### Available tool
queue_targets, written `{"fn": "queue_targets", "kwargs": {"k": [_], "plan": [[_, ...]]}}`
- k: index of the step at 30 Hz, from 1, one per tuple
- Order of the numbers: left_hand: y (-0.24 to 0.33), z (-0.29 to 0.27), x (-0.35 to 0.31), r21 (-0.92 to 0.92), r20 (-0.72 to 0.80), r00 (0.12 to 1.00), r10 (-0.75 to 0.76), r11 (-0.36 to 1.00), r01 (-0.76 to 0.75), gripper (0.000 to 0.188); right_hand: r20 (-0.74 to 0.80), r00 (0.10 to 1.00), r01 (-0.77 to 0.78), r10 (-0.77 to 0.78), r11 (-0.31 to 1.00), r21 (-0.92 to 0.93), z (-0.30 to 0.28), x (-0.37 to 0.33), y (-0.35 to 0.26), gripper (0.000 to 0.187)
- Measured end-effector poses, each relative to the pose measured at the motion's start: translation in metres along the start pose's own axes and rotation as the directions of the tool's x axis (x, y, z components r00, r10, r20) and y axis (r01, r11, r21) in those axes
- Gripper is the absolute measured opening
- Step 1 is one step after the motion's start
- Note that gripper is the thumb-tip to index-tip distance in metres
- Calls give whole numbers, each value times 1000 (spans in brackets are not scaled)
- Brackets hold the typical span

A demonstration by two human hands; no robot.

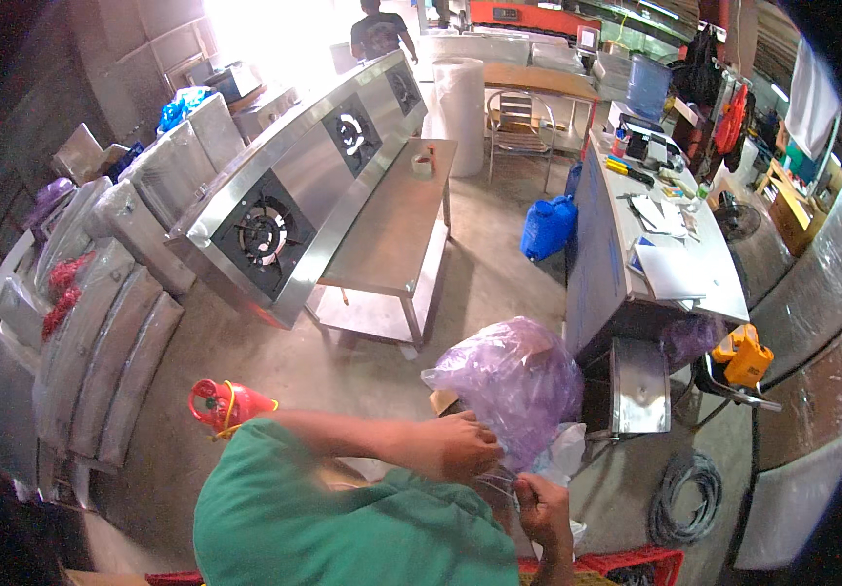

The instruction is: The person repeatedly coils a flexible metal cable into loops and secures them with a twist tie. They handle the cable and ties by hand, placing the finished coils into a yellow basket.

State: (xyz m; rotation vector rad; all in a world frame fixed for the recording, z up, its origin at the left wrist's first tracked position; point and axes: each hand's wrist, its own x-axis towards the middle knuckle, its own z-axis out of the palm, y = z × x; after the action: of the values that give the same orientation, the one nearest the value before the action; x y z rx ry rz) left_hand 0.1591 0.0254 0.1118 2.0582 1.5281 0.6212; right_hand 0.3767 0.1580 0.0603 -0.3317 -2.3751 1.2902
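My left hand (460, 445) reaches across from the left with its fingers curled closed; what they hold is hidden. Just right of it and nearer to me, my right hand (544, 510) is closed, its thumb pressed against the fingers. Thin pale strands (505, 481) run from the right hand's grip toward the left hand. Right beyond both hands bulges a big translucent purple plastic bag (511, 383), filled and crumpled. A small brown piece (443, 401) shows between the bag and my left hand. Whitish plastic (565, 451) lies beside the bag.
A red gas cylinder (214, 404) with a yellow hose stands left. Ahead is a steel stove (313, 186) with a steel table (382, 234). A cluttered desk (606, 244), steel stool (640, 391) and coiled hose (686, 496) are right. A red crate (670, 565) sits near me; a person (380, 34) stands far off.
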Motion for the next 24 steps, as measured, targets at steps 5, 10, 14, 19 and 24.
{"fn": "queue_targets", "kwargs": {"k": [5, 10, 14, 19, 24], "plan": [[6, 4, 7, -699, -139, 834, -535, 650, 300, 29, -75, 958, -261, 278, 949, 176, 3, -8, 10, 26], [22, 20, 33, -828, -464, 658, -593, 555, -84, 41, -160, 917, -294, 366, 890, 348, 21, -7, 14, 30], [23, 32, 45, -791, -537, 603, -590, 601, -117, 49, -179, 932, -232, 316, 897, 376, 31, -4, 3, 32], [19, 37, 54, -731, -589, 611, -529, 671, -123, 41, -170, 946, -241, 275, 951, 193, 22, -2, -9, 27], [15, 30, 58, -796, -509, 663, -548, 593, -121, 40, -81, 930, -294, 359, 857, 422, 16, -2, -11, 24]]}}
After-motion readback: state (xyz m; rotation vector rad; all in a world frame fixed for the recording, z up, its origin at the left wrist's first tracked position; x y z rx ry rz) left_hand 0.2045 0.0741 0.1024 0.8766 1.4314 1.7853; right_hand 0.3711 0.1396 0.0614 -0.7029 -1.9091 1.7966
